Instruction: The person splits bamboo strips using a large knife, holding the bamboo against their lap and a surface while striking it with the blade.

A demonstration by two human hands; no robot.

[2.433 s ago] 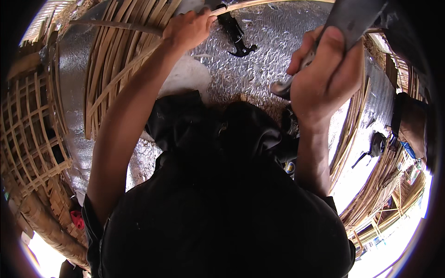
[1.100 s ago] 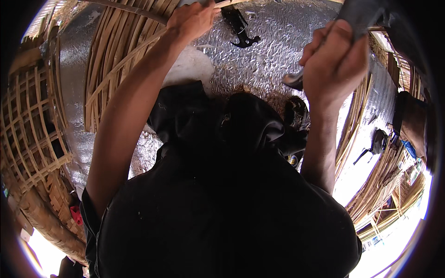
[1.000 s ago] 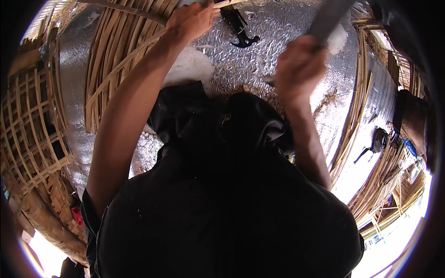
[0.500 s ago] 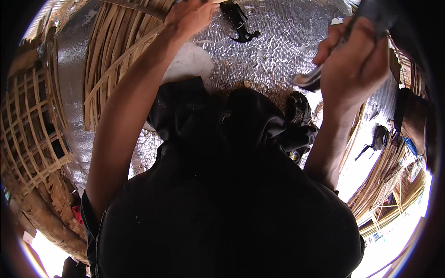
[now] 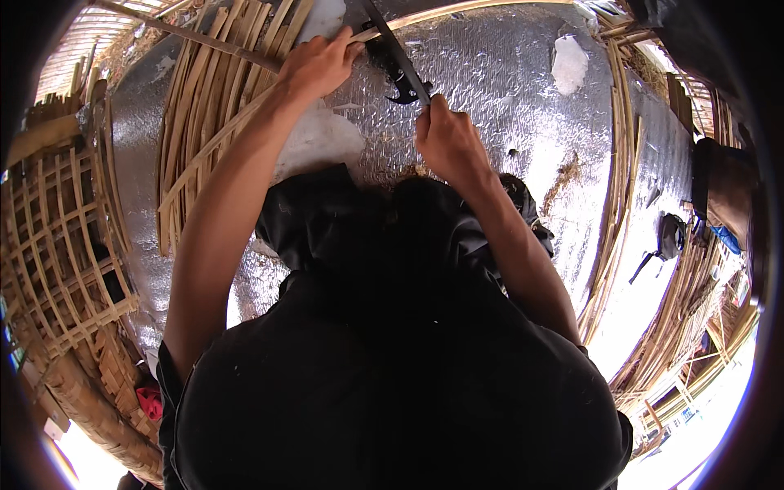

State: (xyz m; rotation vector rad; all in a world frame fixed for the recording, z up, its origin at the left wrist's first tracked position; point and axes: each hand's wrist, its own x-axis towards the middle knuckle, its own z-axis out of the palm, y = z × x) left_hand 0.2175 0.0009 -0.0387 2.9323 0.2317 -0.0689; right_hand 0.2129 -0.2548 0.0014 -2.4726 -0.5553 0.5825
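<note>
with our left hand [image 5: 318, 67] we pinch a pale bamboo strip [image 5: 433, 14], which runs rightward over the silvery sheet [image 5: 498, 77]. our right hand [image 5: 454, 143], fingers curled together, grips a dark blade [image 5: 402, 55] that crosses the strip just beside the left.

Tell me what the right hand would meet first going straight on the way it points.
Ahead of the right hand, the black claw hammer comes first in the picture; depth is unclear, so it might pass above and meet the bamboo strip instead.
</note>
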